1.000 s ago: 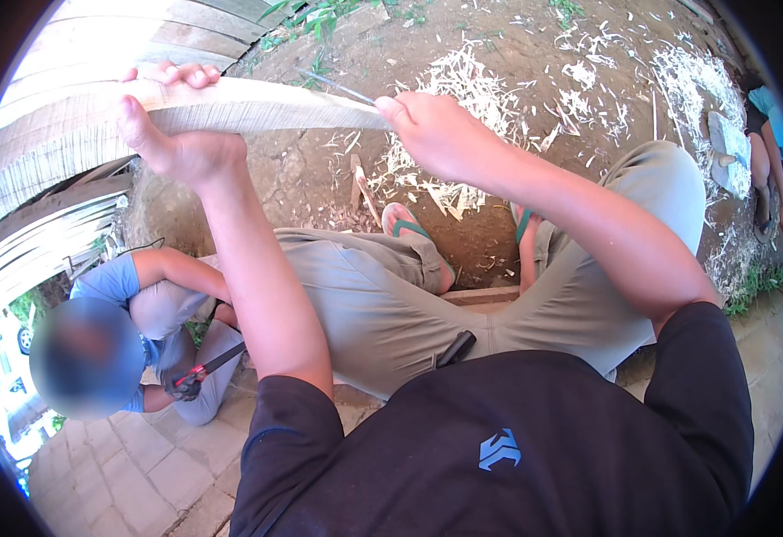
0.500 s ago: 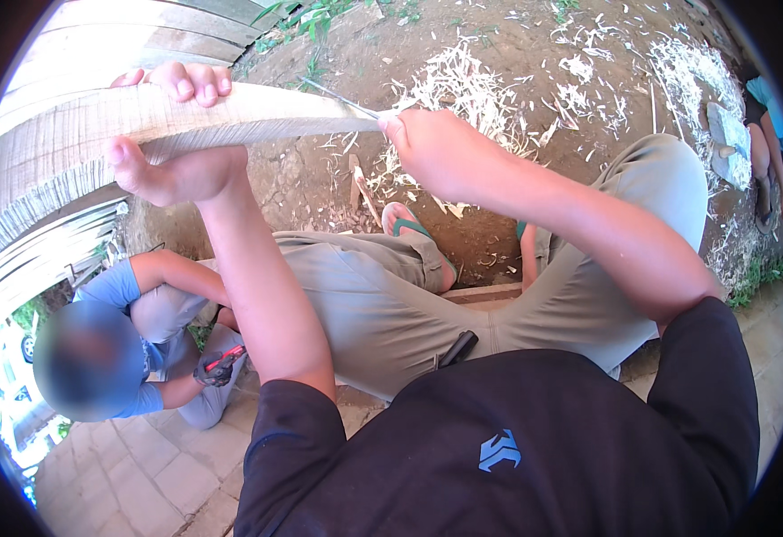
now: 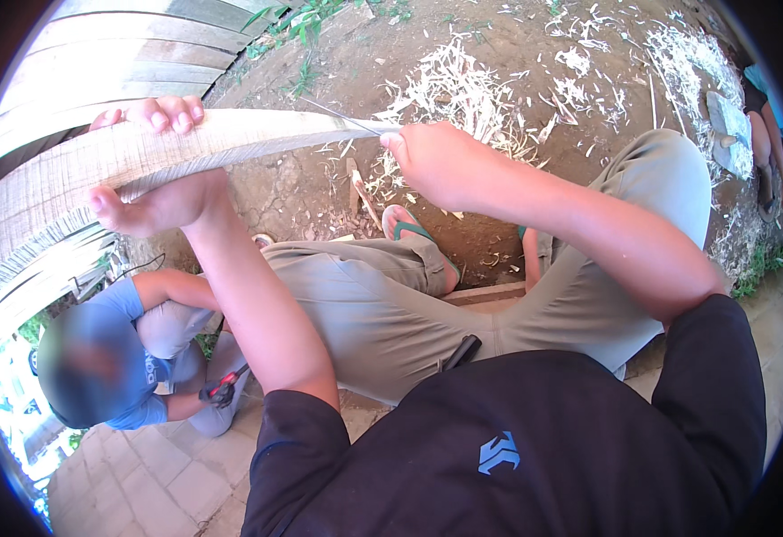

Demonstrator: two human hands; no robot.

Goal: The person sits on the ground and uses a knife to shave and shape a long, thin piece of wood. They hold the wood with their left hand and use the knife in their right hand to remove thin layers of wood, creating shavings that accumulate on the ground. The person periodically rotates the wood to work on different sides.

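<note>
A long, pale wooden plank (image 3: 257,134) stretches from the left rim toward the middle, tapering to a narrow end. My left hand (image 3: 172,204) is closed round it, with fingertips over its far edge and the palm and thumb at its near side. In my right hand (image 3: 432,161), closed at the tapered end, is a thin metal blade (image 3: 338,114). This blade slants up and to the left across the plank's tip. Its handle is hidden inside my fist.
Pale wood shavings (image 3: 463,98) litter the dirt ground ahead. My legs (image 3: 373,295) are bent beneath my arms. A crouching person (image 3: 141,340) at the left holds a red and black tool (image 3: 223,390). Another person (image 3: 763,134) shows at the far right beside a flat block (image 3: 727,134).
My left hand and the plank have shifted left and slightly nearer. The right fist has stayed close to its earlier place, with the blade slanting more steeply. The crouching person's hand has moved slightly lower.
</note>
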